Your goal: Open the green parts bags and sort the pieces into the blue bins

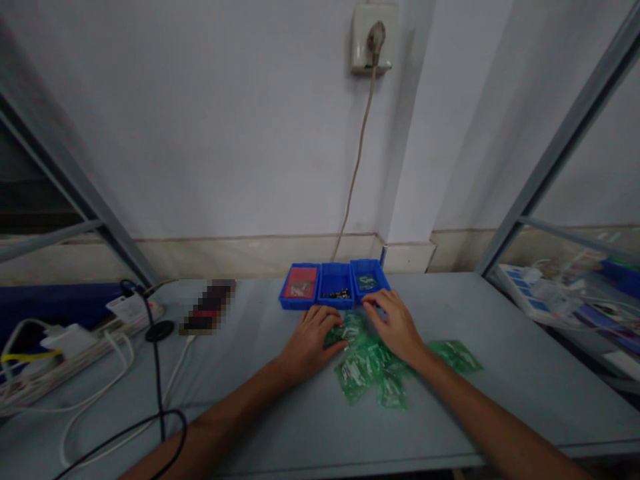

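My left hand (313, 338) is curled around the edge of a green plastic bag (334, 333), thumb below and fingers above. My right hand (395, 325) is at the front of the right blue bin, thumb and forefinger close together; anything between them is too small to make out. Between my hands and under them lies a pile of green plastic bags (363, 367), crumpled and partly see-through. Three blue bins stand side by side: the left bin (283, 298) has a red sheet and small pieces, the middle bin (336, 275) small dark and shiny parts, the right bin (367, 267) small pale pieces.
Another green bag (455, 357) lies beyond my right forearm. At left are a blurred-out dark object (207, 308), a white cable, a black cable (156, 360) and a power strip (90, 340). Another power strip (523, 293) is at right. A wall socket cord (357, 160) hangs behind the bins.
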`<state>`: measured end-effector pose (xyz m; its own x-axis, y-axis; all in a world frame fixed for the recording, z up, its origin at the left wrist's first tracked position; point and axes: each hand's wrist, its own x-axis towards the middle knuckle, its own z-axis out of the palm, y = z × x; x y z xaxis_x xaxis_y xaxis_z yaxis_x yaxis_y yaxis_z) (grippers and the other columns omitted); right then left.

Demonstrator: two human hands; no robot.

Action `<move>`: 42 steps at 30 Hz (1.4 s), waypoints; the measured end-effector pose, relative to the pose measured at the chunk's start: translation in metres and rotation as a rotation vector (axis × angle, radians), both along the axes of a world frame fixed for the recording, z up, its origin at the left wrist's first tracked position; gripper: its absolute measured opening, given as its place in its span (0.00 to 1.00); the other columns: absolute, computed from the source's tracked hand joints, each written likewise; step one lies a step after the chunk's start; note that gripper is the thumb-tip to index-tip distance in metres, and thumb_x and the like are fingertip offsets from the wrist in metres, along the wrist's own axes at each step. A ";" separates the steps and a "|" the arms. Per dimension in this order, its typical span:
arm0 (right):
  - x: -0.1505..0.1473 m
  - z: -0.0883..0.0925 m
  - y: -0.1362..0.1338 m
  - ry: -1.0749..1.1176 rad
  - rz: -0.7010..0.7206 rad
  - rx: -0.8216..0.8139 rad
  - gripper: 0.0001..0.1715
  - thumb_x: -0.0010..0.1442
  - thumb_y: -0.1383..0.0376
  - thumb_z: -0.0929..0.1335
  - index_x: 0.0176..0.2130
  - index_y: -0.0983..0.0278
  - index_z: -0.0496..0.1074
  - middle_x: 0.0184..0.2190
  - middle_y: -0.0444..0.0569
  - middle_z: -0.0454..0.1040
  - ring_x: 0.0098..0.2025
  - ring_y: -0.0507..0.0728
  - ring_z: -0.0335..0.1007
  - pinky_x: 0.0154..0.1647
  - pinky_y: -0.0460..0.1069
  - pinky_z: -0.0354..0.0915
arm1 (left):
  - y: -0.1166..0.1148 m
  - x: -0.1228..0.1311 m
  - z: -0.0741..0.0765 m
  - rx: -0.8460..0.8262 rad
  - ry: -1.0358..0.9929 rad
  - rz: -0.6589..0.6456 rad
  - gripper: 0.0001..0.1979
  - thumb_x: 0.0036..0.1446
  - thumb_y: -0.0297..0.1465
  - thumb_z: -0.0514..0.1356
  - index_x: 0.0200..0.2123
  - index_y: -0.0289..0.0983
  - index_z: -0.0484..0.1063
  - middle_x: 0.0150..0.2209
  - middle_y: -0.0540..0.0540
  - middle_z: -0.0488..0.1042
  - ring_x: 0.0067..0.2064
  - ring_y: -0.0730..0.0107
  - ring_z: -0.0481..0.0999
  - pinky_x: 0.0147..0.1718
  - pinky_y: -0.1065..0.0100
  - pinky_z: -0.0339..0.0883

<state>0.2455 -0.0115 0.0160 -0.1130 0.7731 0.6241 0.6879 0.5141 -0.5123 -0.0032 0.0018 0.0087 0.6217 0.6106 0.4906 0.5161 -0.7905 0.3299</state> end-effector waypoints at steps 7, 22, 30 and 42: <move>-0.011 0.005 -0.016 -0.082 0.308 -0.129 0.13 0.72 0.54 0.69 0.52 0.56 0.76 0.43 0.49 0.79 0.45 0.62 0.73 0.50 0.56 0.66 | 0.003 -0.001 -0.005 -0.035 -0.223 0.057 0.09 0.71 0.31 0.61 0.53 0.42 0.71 0.45 0.46 0.78 0.47 0.59 0.76 0.50 0.56 0.68; -0.016 0.004 -0.018 -0.044 0.275 -0.124 0.11 0.70 0.56 0.71 0.49 0.59 0.74 0.41 0.49 0.75 0.43 0.61 0.70 0.45 0.53 0.65 | 0.001 0.003 -0.015 -0.058 -0.407 0.027 0.17 0.72 0.38 0.60 0.61 0.43 0.67 0.46 0.45 0.78 0.45 0.62 0.78 0.48 0.59 0.75; -0.023 0.005 -0.022 -0.058 0.272 -0.102 0.10 0.68 0.66 0.68 0.34 0.59 0.64 0.32 0.45 0.68 0.37 0.58 0.65 0.38 0.51 0.60 | -0.007 0.003 -0.006 -0.136 -0.362 -0.004 0.20 0.72 0.34 0.59 0.64 0.42 0.62 0.48 0.43 0.76 0.47 0.61 0.76 0.50 0.58 0.72; -0.022 0.004 -0.021 0.105 0.344 -0.167 0.07 0.70 0.59 0.70 0.45 0.59 0.74 0.39 0.47 0.76 0.42 0.59 0.72 0.45 0.52 0.66 | -0.010 0.006 0.009 -0.078 -0.294 -0.101 0.05 0.74 0.33 0.57 0.46 0.40 0.71 0.45 0.44 0.76 0.47 0.61 0.74 0.51 0.59 0.67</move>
<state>0.2231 -0.0322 0.0201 -0.3252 0.7933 0.5147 0.4298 0.6088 -0.6668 0.0030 -0.0081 0.0174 0.5198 0.5957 0.6124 0.3098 -0.7994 0.5147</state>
